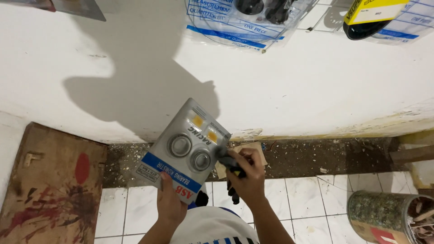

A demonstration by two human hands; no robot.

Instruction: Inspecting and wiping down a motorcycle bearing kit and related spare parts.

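From the head camera, the left hand (169,199) pinches the lower edge of a grey blister pack (184,151) with two round metal parts, held up in front of the white wall (316,90). Just right of the pack, the right hand (247,174) closes its fingers around a small black tool (231,165) touching the pack's edge. A rusty tin (384,217) stands well right of the pack; a stained wooden board (54,180) lies left.

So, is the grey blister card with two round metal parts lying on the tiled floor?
No, the left hand holds the grey blister card up above the tiled floor.
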